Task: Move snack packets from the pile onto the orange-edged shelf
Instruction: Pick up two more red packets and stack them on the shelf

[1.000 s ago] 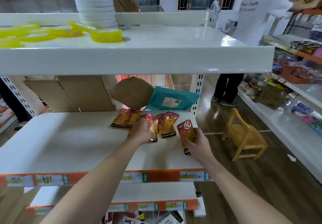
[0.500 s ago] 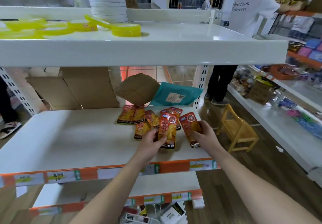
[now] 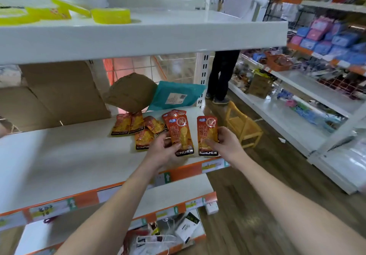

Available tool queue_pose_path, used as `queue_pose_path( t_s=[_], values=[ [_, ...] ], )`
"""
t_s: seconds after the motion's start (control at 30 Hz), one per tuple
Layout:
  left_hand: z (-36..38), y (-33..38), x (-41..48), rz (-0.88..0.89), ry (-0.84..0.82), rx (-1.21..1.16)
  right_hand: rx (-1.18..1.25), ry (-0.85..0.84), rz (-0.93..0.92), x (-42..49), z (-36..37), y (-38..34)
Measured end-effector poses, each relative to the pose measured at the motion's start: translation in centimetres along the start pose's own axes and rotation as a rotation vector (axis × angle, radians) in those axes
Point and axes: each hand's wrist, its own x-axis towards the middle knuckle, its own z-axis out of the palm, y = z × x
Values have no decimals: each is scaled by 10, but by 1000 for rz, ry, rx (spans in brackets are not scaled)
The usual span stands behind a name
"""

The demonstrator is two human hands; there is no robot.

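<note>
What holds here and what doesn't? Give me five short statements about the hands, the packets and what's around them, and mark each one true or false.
1. The left hand holds the left packet, and the right hand holds the right packet. True.
2. Both held packets read KONCHEW at the lower end. True.
3. The teal bag is in the left hand. False: it leans at the back of the orange-edged shelf, beside a brown parcel.
4. The loose packets lie on the orange-edged shelf beyond the left hand. True.
5. The small wooden chair stands on that shelf. False: it stands on the floor, to the right.
</note>
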Motion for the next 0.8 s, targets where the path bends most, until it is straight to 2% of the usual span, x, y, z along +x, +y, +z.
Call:
queue_pose_path(
  t_s=[0.17, 0.33, 0.57, 0.8],
  values=[
    [40, 25, 12, 42, -104, -39, 115, 58, 18, -20, -43, 9],
    [113, 44, 20, 95, -255, -12, 97, 187, 52, -43, -111, 30],
    [243, 57, 16, 162, -463, 52, 103, 385, 141, -87, -222, 77],
    [385, 54, -1, 187, -634, 109, 138, 507, 191, -138, -338, 132]
  ],
)
